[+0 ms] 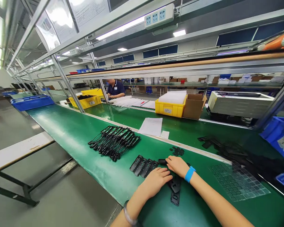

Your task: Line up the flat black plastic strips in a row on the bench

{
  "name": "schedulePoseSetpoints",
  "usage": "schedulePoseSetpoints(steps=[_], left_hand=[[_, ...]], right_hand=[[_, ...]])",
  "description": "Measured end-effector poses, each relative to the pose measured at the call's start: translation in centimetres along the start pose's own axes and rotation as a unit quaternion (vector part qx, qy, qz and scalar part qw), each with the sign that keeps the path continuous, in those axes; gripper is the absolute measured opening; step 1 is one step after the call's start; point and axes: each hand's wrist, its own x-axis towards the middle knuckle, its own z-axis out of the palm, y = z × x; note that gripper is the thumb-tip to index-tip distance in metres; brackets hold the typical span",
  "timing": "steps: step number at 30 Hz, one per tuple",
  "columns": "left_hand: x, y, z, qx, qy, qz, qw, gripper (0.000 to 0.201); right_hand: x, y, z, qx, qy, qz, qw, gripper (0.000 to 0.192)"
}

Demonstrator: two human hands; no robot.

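Green belt (85, 132), hands (167, 175) hiding black parts (175, 187)

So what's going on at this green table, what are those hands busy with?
A person is working at a long green bench on small black plastic parts. Both hands rest on the mat over a black piece: the left hand lies flat beside it, and the right hand, with a blue wristband, presses near another small black part. A row of similar black pieces lies just left of the hands, and a bundle of black cabled parts sits farther off. Another person works at the far end.
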Motion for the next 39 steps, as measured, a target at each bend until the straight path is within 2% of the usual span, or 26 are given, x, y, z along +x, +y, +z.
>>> schedulePoseSetpoints(steps=[2,4,7,10,13,15,19,23,27,29,31,33,35,39], left_hand=[[0.5,0.0,0.4,0.010,0.004,-0.006,1.000,0.017],[0.2,-0.1,0.3,0.016,0.026,-0.049,0.998,0.016],[-1.6,-0.4,-0.8,0.019,0.080,-0.135,0.987,0.025],[-3.4,-1.1,-2.5,-0.047,0.139,-0.224,0.963,0.034],[-4.3,-2.0,-4.1,-0.148,0.172,-0.284,0.931,0.040],[-4.4,-2.7,-5.0,-0.205,0.163,-0.307,0.915,0.041],[-3.6,-3.9,-5.7,-0.315,0.094,-0.328,0.885,0.035],[-1.5,-4.4,-4.4,-0.315,0.045,-0.308,0.896,0.026],[0.4,-3.4,-2.5,-0.279,0.007,-0.292,0.915,0.029],[0.9,-2.5,-2.1,-0.246,0.003,-0.285,0.926,0.031],[1.0,-1.4,-2.2,-0.212,0.002,-0.277,0.937,0.030],[0.9,-0.2,-2.5,-0.181,-0.012,-0.263,0.948,0.030],[0.5,0.7,-2.7,-0.141,-0.041,-0.254,0.956,0.029],[0.1,1.5,-2.2,-0.051,-0.086,-0.289,0.952,0.044]], right_hand=[[-0.5,0.6,-0.5,0.005,0.037,0.020,0.999,0.011],[-1.4,1.2,-1.0,0.021,0.081,0.035,0.996,0.019],[-3.1,1.3,-1.3,0.053,0.106,-0.008,0.993,0.028],[-4.6,0.2,-1.1,0.071,0.062,-0.098,0.991,0.032],[-5.6,-1.4,-1.2,0.074,0.011,-0.146,0.986,0.035],[-6.4,-2.3,-1.5,0.073,-0.009,-0.155,0.985,0.039],[-8.5,-3.6,-1.7,0.063,-0.053,-0.159,0.984,0.044],[-10.3,-4.5,-1.5,0.068,-0.080,-0.099,0.989,0.036],[-10.8,-4.6,-1.4,0.129,-0.060,0.053,0.988,0.029],[-10.6,-4.3,-1.0,0.171,-0.038,0.133,0.976,0.028],[-10.3,-3.8,-0.5,0.218,-0.029,0.185,0.958,0.035],[-10.3,-3.2,-0.2,0.262,-0.036,0.208,0.942,0.042],[-11.0,-2.3,-0.7,0.280,-0.040,0.215,0.935,0.039],[-14.2,-0.1,-2.9,0.201,-0.042,0.216,0.955,0.026]])
